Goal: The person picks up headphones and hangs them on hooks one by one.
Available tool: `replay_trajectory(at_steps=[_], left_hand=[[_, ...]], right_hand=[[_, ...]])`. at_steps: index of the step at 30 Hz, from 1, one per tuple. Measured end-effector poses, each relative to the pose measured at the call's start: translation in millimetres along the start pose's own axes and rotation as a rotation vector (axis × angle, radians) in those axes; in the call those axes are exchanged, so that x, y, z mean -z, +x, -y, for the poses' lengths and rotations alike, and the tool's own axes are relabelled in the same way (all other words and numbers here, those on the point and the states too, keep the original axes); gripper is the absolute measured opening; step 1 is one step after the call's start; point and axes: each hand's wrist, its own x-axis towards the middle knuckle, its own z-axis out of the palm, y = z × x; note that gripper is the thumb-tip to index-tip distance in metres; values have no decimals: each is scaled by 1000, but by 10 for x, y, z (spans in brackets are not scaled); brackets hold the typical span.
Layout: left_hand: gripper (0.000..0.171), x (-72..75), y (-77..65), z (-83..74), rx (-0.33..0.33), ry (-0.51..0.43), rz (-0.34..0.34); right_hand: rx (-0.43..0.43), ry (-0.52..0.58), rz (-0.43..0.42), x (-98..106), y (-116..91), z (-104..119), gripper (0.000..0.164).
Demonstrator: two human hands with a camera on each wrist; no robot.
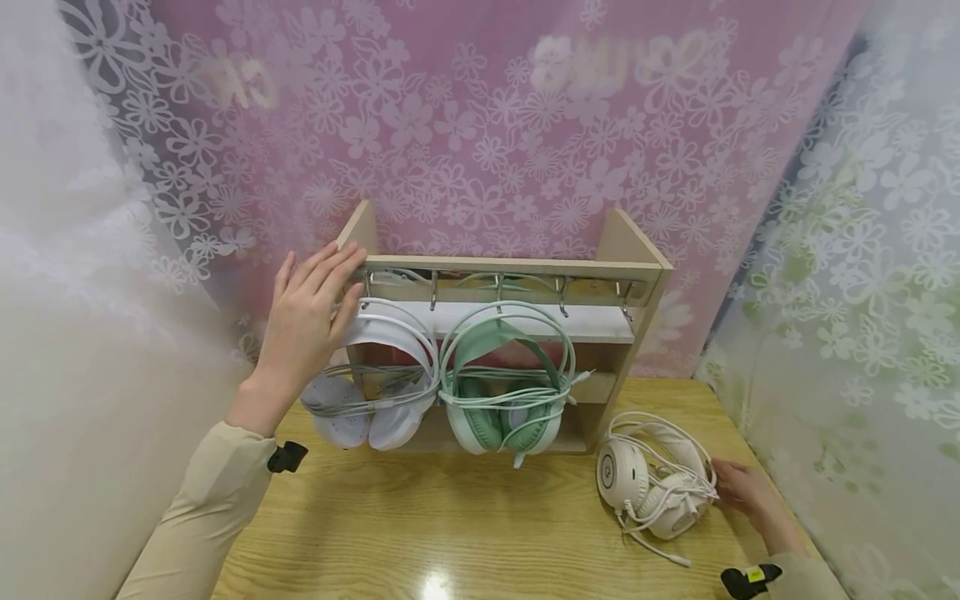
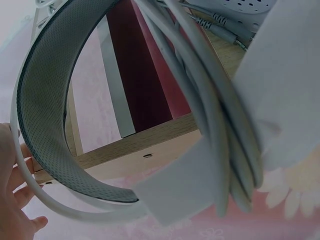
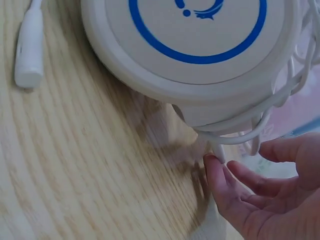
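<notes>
My left hand (image 1: 306,308) rests on the top left corner of a wooden rack (image 1: 517,265), fingers extended over its edge. Just below it, white headphones (image 1: 401,329) with a grey cable hang from the rack; their headband (image 2: 45,95) fills much of the left wrist view. Beside them hang green headphones (image 1: 480,342), cable wound around. At the lower right, my right hand (image 1: 744,490) is beside cream headphones (image 1: 624,471) lying on the table. In the right wrist view its fingertips (image 3: 214,162) are right at the cream cable, thumb and fingers apart.
Several metal hooks (image 1: 562,298) line the rack's front bar, with a white shelf (image 1: 600,323) behind them. The wooden table (image 1: 420,517) extends in front. A pink floral curtain (image 1: 465,133) stands behind the rack, and a pale floral curtain (image 1: 862,333) borders the right side.
</notes>
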Motion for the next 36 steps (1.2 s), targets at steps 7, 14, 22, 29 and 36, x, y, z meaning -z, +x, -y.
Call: replay_trajectory(at_steps=[7, 14, 22, 29, 36], left_hand=[[43, -7, -1, -6, -4, 0, -6], [42, -11, -2, 6, -2, 3, -7], [42, -15, -5, 6, -1, 1, -7], [42, -7, -1, 6, 0, -1, -8], [42, -8, 2, 2, -1, -2, -13]], right_hand=[[-35, 85, -4, -4, -50, 31, 62], [-18, -20, -8, -20, -112, 145, 75], [46, -76, -26, -43, -154, 252, 81], [70, -85, -63, -67, -223, 351, 79], [87, -70, -71, -100, -333, 428, 75]])
